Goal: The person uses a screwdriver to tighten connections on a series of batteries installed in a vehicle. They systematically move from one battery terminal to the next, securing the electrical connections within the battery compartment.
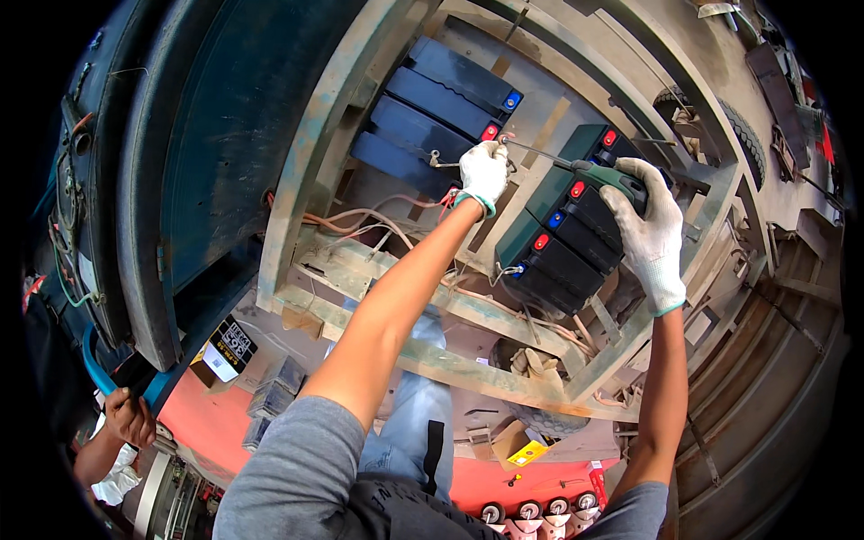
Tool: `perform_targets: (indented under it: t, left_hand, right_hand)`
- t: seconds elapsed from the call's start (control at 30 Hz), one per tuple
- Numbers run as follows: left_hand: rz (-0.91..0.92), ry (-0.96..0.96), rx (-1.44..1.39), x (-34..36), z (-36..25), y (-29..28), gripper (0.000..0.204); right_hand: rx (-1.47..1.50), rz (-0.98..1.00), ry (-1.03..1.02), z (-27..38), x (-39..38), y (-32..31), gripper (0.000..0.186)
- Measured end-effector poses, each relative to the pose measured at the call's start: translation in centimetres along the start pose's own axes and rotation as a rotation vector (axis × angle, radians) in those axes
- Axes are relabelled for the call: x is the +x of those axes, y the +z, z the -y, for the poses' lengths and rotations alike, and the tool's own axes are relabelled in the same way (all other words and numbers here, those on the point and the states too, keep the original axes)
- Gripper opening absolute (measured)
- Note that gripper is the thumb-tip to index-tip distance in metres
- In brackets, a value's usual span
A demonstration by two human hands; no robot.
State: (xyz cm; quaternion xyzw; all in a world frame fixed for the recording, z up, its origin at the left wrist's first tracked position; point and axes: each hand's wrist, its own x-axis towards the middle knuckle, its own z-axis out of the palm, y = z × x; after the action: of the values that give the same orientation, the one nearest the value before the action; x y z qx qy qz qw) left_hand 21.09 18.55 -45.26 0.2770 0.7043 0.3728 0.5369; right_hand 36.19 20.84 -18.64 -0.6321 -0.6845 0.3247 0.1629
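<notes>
In my gloved right hand [646, 216] is a screwdriver [601, 176] with a thick green and black handle. Its long shaft slants left to the fingertips of my gloved left hand [486, 171]. Those fingers are pinched together beside a red battery terminal; what is between them is too small to make out. Under and left of that hand lie several blue batteries [423, 126], with a metal cable end [437, 160] near the wrist. Below the right hand stand green batteries [531, 236] with black tops and red and blue terminals.
A worn metal frame [310, 171] surrounds the batteries. Pinkish cables [396, 209] run along its near side. At left stands a large dark blue panel [225, 135]; below it another person's hand [130, 418] grips a blue strap-like piece [97, 364]. Casters [531, 511] sit at the bottom.
</notes>
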Motion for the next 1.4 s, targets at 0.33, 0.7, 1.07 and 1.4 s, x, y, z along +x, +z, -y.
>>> perform_targets:
  t: [0.33, 0.7, 1.07, 1.4]
  left_hand:
    - [-0.038, -0.354, -0.564, 3.3, 0.7, 3.0, 0.016]
    - [-0.151, -0.517, -0.799, 2.6, -0.9, 3.6, 0.020]
    - [-0.056, -0.771, -0.996, 2.8, 0.0, 4.0, 0.029]
    - [0.645, -0.384, -1.812, -6.9, -8.7, -0.7, 0.034]
  right_hand:
    - [-0.137, 0.140, -0.147, -2.2, 5.4, 2.4, 0.035]
    - [-0.297, 0.279, -0.329, -0.3, 7.3, 2.4, 0.033]
    - [-0.457, 0.505, -0.543, 3.5, 8.1, 3.5, 0.039]
    - [-0.448, 0.215, -0.396, 2.2, 6.4, 5.2, 0.033]
